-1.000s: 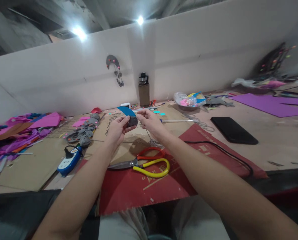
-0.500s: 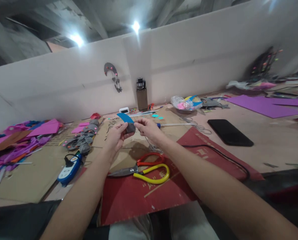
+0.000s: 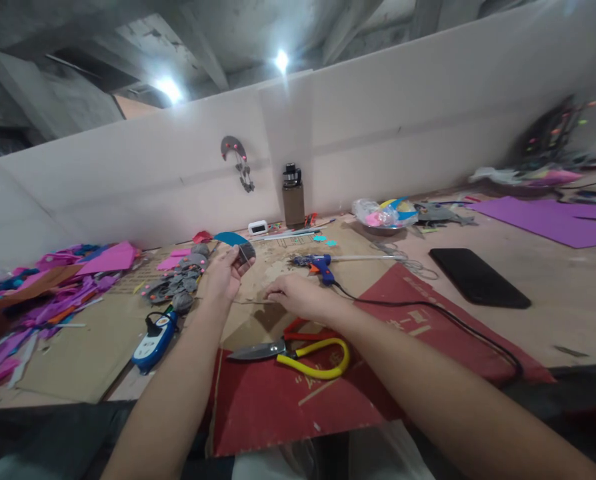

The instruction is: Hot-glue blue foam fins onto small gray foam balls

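In my left hand [image 3: 231,270], closed in a pinch, is a curved blue piece [image 3: 232,238] with its lower end covered in dark grey [image 3: 247,252], which looks like wound yarn. A thin pale strand crosses the grey part. To the right and lower, my right hand [image 3: 293,293] has its fingers pressed together. What they hold, if anything, is hidden. Beyond my right hand lies a blue glue gun [image 3: 322,268] with an orange trigger. Scissors [image 3: 263,350] with one red and one yellow handle rest below both hands on red cardboard [image 3: 258,417].
A blue-and-white power strip [image 3: 154,343], grey pieces with pink dots [image 3: 171,283] and coloured scraps [image 3: 63,287] lie left. Farther back stand a brown bottle [image 3: 293,205] and a bowl [image 3: 384,230] of bagged pieces. A black phone [image 3: 478,278] and purple sheets [image 3: 523,217] lie right.
My right hand has left the blue-and-grey piece and moved down toward me, uncovering the glue gun. My left hand still holds the piece, now turned more to the left. The view has shifted slightly.
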Demonstrator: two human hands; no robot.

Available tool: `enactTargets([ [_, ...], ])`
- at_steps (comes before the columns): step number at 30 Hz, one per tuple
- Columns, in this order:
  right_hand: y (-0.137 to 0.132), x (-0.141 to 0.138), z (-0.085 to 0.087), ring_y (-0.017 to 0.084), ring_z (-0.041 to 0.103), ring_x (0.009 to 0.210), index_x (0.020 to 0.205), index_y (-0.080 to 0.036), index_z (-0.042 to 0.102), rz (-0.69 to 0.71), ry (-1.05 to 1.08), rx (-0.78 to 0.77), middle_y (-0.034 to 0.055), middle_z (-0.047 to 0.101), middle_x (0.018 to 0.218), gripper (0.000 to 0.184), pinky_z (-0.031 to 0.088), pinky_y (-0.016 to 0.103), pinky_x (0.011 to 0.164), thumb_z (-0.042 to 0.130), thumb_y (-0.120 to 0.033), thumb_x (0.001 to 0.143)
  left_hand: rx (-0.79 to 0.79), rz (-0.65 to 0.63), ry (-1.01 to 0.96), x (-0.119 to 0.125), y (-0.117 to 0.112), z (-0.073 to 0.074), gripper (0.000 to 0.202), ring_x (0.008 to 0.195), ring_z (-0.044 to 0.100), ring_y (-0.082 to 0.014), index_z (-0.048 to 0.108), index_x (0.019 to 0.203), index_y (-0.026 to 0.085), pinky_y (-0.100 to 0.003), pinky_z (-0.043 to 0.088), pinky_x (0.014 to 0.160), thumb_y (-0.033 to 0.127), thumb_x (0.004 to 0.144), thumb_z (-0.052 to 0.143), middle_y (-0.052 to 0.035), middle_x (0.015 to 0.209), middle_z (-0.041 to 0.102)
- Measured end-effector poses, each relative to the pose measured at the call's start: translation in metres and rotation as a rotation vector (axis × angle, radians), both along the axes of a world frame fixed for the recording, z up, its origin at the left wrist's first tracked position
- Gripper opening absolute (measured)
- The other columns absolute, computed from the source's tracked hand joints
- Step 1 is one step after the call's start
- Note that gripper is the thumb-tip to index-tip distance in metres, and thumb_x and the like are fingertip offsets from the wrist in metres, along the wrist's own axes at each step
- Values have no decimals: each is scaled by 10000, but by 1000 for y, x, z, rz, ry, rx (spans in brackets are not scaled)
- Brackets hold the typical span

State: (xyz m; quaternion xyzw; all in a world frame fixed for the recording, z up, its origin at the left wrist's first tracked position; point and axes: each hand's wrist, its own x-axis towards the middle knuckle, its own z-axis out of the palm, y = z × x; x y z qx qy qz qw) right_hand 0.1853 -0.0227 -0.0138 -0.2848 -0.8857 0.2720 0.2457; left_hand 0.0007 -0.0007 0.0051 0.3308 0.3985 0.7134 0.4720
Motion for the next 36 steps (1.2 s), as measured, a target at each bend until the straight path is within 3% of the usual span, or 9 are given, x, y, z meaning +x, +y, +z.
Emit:
enactTargets([
  [8, 13, 26, 17, 140, 569, 598, 673, -179, 700, -135, -106, -185, 51, 684, 673, 433, 379, 238, 584, 455, -463, 891, 84, 189, 11, -11, 6, 1, 69, 657, 640, -93, 597, 721, 151, -283, 578, 724, 148, 781, 630, -6, 720, 679],
  [12, 42, 48, 18, 172, 612, 714, 854, -156, 688, -555, 54, -80, 104, 700, 813, 392, 409, 262, 654, 413, -428, 913, 80, 156, -21, -14, 6, 4, 75, 673, 643, -91, 597, 729, 155, -279, 578, 729, 132, 800, 596, 0, 711, 676],
  [13, 49, 53, 13, 196, 623, 746, 827, -147, 687, -692, 24, -50, 128, 694, 799, 361, 417, 278, 677, 469, -429, 884, 81, 145, -17, -13, 6, 4, 73, 667, 640, -89, 591, 723, 154, -279, 577, 731, 135, 791, 608, 4, 708, 673],
  [15, 59, 59, 0, 258, 637, 821, 763, -124, 684, -782, -99, -77, 185, 683, 791, 313, 432, 319, 719, 569, -410, 816, 92, 114, -1, -9, 4, 5, 82, 664, 635, -83, 580, 714, 148, -281, 575, 738, 148, 768, 642, 6, 718, 673],
  [17, 65, 59, -16, 296, 636, 858, 698, -130, 678, -759, -124, -101, 201, 684, 806, 188, 442, 338, 745, 708, -315, 683, 111, 76, 23, -4, 3, 4, 103, 676, 635, -85, 582, 716, 139, -290, 574, 749, 174, 749, 672, -4, 740, 677],
  [22, 70, 54, -34, 265, 640, 754, 721, -156, 653, -768, -80, -174, 152, 675, 767, 83, 471, 344, 667, 666, -199, 652, 116, 41, 70, 3, 0, 0, 170, 698, 640, -107, 606, 731, 129, -318, 577, 750, 236, 698, 734, -10, 745, 662],
  [27, 63, 44, -19, 182, 623, 641, 940, -154, 562, -771, 123, -259, 102, 645, 843, 215, 497, 303, 568, 529, -246, 748, 112, 11, 56, 6, -5, -1, 200, 723, 635, -115, 629, 763, 117, -312, 577, 732, 256, 681, 746, -31, 792, 666],
  [32, 31, 24, 2, 134, 598, 689, 1023, -191, 481, -458, 721, -332, 60, 609, 984, 309, 518, 263, 553, 528, -227, 720, 65, 66, 22, 8, -9, 0, 156, 686, 621, -102, 624, 749, 112, -295, 573, 714, 231, 709, 716, -31, 761, 659],
  [36, 9, 18, 15, 107, 533, 628, 987, -178, 496, -313, 719, -366, 48, 619, 939, 262, 477, 247, 532, 547, -289, 756, 47, 126, 31, 7, -7, -4, 161, 664, 605, -88, 624, 729, 107, -295, 570, 733, 239, 711, 714, -20, 736, 645],
])
